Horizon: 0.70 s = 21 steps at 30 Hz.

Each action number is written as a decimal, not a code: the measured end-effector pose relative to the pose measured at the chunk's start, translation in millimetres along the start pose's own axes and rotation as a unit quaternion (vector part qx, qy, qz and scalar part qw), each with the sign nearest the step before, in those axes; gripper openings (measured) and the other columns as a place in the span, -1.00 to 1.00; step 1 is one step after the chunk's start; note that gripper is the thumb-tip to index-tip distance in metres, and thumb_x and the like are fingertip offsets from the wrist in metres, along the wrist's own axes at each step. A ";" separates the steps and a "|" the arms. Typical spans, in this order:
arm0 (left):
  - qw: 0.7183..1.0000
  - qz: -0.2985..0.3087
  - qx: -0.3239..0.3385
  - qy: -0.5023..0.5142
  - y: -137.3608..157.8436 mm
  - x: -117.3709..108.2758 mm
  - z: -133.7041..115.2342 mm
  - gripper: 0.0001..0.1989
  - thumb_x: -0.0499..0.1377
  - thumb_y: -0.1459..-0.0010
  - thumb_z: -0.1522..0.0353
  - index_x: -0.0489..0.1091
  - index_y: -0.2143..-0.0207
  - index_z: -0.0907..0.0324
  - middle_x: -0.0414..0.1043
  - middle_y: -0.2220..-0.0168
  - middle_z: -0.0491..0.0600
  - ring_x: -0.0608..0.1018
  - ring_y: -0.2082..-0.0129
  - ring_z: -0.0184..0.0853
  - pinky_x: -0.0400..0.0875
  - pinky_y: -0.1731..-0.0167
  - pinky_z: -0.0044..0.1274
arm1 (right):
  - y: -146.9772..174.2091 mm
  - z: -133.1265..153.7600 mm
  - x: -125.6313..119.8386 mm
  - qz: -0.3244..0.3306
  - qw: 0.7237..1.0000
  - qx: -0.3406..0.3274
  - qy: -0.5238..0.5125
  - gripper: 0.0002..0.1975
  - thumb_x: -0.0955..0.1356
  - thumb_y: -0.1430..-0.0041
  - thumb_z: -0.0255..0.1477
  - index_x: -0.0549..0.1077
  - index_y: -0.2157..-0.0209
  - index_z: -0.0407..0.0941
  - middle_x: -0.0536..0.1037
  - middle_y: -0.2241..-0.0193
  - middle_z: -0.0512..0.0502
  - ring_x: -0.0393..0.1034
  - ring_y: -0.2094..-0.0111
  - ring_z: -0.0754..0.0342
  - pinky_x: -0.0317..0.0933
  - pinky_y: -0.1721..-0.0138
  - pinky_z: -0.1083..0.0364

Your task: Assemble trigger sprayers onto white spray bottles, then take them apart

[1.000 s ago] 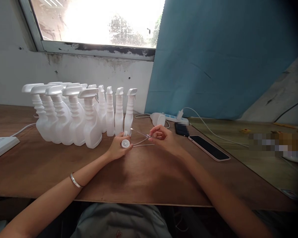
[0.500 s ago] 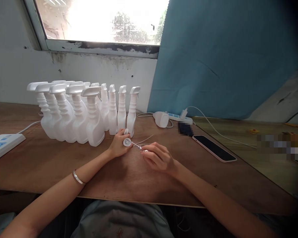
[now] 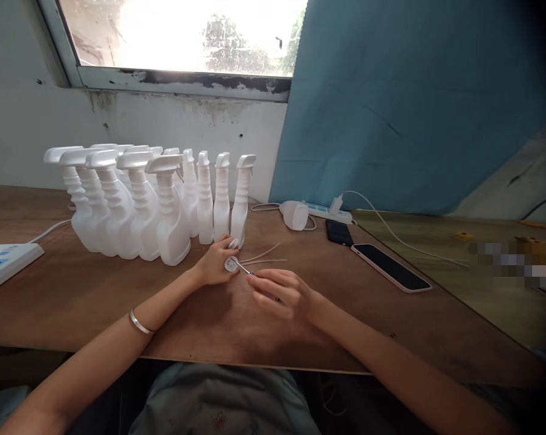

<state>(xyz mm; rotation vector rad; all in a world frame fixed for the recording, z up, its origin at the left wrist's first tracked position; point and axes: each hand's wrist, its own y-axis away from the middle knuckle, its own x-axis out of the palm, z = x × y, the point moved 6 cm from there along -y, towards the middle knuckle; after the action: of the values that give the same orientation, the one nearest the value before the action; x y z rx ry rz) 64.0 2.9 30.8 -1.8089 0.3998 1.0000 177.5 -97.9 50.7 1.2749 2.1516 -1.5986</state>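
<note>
My left hand is closed around a white spray head. Its round open end faces my right hand, and another white part of it shows above my fingers; the rest is hidden in the grip. Between the fingertips of my right hand is a thin metal tool, whose tip reaches to the round opening. Its handle is covered by my fingers, so its kind is unclear. Just beyond both hands, thin white tubes lie on the table.
Several white spray bottles stand upright in rows at the left. A white bottle lies by a power strip at the back. A pink-edged phone and a dark phone lie right. Another power strip is far left.
My right hand has shifted slightly left, toward the spray head, and more of the thin tubes shows. The whole view has shifted slightly. Both holds are the same.
</note>
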 end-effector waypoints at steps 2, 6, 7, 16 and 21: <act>1.000 0.024 0.011 0.004 0.7 3.9 -0.8 -0.91 0.09 0.13 0.40 0.24 0.62 0.21 0.23 0.44 0.02 0.30 0.32 -0.27 0.29 0.29 -0.47 | 1.8 -14.9 -3.2 -0.043 0.991 0.093 -0.085 -0.84 0.28 -0.01 -0.68 0.35 0.46 -0.12 0.54 0.41 -0.11 0.39 0.44 0.14 0.33 0.45 0.15; 0.999 0.027 0.004 0.035 1.2 7.2 1.0 -0.91 0.07 0.12 0.41 0.23 0.63 0.21 0.23 0.48 0.00 0.29 0.37 -0.31 0.27 0.34 -0.50 | 11.7 -44.4 -4.0 -0.106 0.925 0.281 -0.233 -0.87 0.31 -0.01 -0.64 0.36 0.46 -0.12 0.53 0.44 -0.09 0.43 0.41 0.15 0.32 0.43 0.18; 0.999 0.024 0.000 0.039 1.1 7.3 1.6 -0.90 0.07 0.12 0.41 0.22 0.63 0.21 0.23 0.48 0.00 0.28 0.38 -0.31 0.27 0.35 -0.50 | 14.1 -48.4 -3.0 -0.110 0.909 0.312 -0.253 -0.88 0.32 -0.02 -0.62 0.36 0.48 -0.12 0.53 0.43 -0.08 0.43 0.41 0.15 0.31 0.44 0.18; 0.997 0.015 -0.038 0.063 -0.5 2.9 2.8 -0.86 0.07 0.11 0.38 0.20 0.65 0.20 0.25 0.48 -0.02 0.29 0.40 -0.33 0.24 0.39 -0.52 | 27.8 -58.1 4.1 -0.134 0.832 0.432 -0.320 -0.88 0.36 0.01 -0.53 0.33 0.54 -0.11 0.55 0.44 -0.04 0.44 0.42 0.14 0.30 0.41 0.18; 0.994 -0.006 -0.055 0.097 -1.4 -5.3 -1.7 -0.86 0.05 0.09 0.37 0.19 0.64 0.20 0.26 0.46 -0.02 0.32 0.38 -0.34 0.25 0.36 -0.52 | 36.6 -64.7 5.7 -0.174 0.783 0.503 -0.322 -0.83 0.41 0.06 -0.47 0.31 0.57 -0.12 0.56 0.46 -0.02 0.39 0.52 0.18 0.26 0.49 0.20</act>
<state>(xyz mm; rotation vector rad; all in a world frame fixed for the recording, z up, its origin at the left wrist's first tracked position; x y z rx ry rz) 62.4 1.2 36.0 -2.0137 0.4594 0.8540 221.6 -37.9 48.3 0.2536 1.0803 -2.9557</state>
